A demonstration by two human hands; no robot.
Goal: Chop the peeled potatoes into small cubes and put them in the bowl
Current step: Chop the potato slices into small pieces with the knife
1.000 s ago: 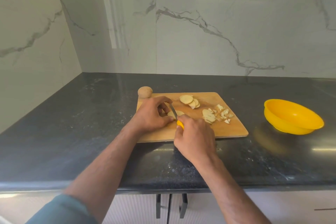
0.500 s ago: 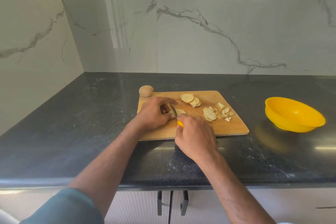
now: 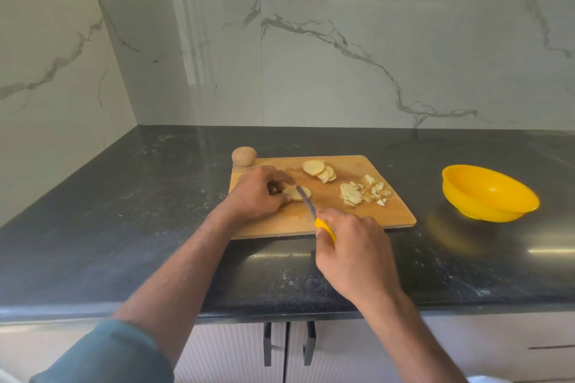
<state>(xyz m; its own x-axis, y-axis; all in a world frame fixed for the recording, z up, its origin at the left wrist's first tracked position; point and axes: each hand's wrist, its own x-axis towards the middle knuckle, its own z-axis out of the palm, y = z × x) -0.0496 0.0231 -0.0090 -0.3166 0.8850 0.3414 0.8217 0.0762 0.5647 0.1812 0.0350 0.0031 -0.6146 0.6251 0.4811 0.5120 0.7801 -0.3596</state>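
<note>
Lower centre-right: right hand wrapped round yellow handle of knife, blade pointing up-left, tip resting on potato slices. Just beyond, mid frame: left hand w/ fingers curled, pinning those slices on cutting board. Slices lie up-left of right hand, along blade's axis. Farther right on board: cubes; more slices behind. Far right: bowl, nothing visible inside. Top-left board corner: whole potato
</note>
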